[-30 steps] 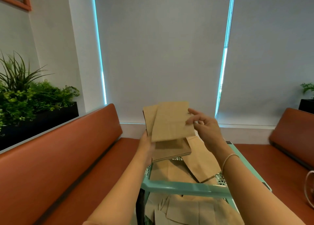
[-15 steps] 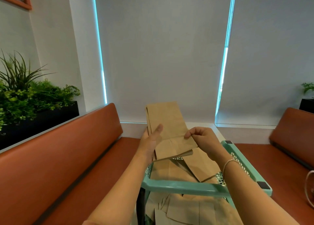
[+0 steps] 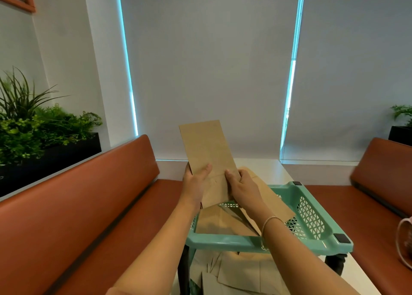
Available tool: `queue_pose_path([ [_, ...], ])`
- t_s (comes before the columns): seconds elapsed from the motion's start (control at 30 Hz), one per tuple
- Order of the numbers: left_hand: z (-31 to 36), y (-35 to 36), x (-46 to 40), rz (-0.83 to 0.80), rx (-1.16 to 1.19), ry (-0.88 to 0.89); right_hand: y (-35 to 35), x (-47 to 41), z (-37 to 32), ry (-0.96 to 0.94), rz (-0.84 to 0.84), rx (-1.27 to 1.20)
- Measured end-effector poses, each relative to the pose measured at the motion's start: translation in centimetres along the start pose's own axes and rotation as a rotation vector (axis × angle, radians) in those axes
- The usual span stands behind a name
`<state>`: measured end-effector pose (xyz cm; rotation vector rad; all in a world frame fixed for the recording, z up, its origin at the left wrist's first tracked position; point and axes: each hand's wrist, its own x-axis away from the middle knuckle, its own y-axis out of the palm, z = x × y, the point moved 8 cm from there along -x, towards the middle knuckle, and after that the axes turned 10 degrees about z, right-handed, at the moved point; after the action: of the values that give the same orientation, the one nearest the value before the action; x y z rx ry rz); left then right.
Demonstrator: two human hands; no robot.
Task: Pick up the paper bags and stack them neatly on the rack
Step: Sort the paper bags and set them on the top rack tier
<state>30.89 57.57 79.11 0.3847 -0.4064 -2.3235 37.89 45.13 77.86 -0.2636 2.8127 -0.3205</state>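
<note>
A flat paper bag (image 3: pixel 206 152) is being held upright above the rack (image 3: pixel 316 225) by both hands. Its lower left edge is being gripped by the left hand (image 3: pixel 196 182), thumb lying across the front; its lower right edge is being pinched by the right hand (image 3: pixel 242 187). More bags (image 3: pixel 225 223) are lying loosely in the rack's top tray, and others (image 3: pixel 240 274) are lying on the level below. The rack is being flanked by benches (image 3: pixel 89 205).

Soft, dim daylight glows cyan along both edges of the middle blind (image 3: pixel 211 71); picture edges bend, slightly blurred.
</note>
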Motion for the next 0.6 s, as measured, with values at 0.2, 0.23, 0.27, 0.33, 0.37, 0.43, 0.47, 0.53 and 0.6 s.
queue_pose_path([
  [0.2,-0.6,0.7,-0.3,-0.045,-0.184,-0.048,-0.3,-0.8,1.4,0.013,0.03,0.079],
  [0.23,-0.9,0.8,-0.3,-0.062,-0.191,-0.069,-0.5,-1.0,1.6,0.019,0.045,0.073],
  [0.27,-1.0,1.0,-0.3,-0.074,-0.187,-0.085,-0.6,-1.2,1.7,0.026,0.058,0.066],
  [0.33,-1.3,1.1,-0.4,-0.071,-0.173,-0.1,-0.7,-1.4,2.0,0.052,0.051,0.076],
  [0.37,-1.5,1.0,-0.5,-0.061,-0.167,-0.101,-0.5,-1.5,2.3,0.074,0.026,0.096],
  [0.43,-1.6,0.7,-0.6,-0.035,-0.167,-0.098,-0.5,-1.8,2.6,0.105,-0.029,0.159],
  [0.47,-1.6,0.6,-0.6,-0.022,-0.17,-0.09,-0.8,-2.2,2.8,0.1,-0.027,0.198],
  [0.53,-1.6,0.3,-0.8,0.007,-0.165,-0.077,-2.7,-3.7,3.3,0.08,0.082,0.332],
  [0.6,-1.5,0.1,-0.7,0.026,-0.159,-0.081,-5.0,-4.9,4.3,0.105,0.18,0.547],
])
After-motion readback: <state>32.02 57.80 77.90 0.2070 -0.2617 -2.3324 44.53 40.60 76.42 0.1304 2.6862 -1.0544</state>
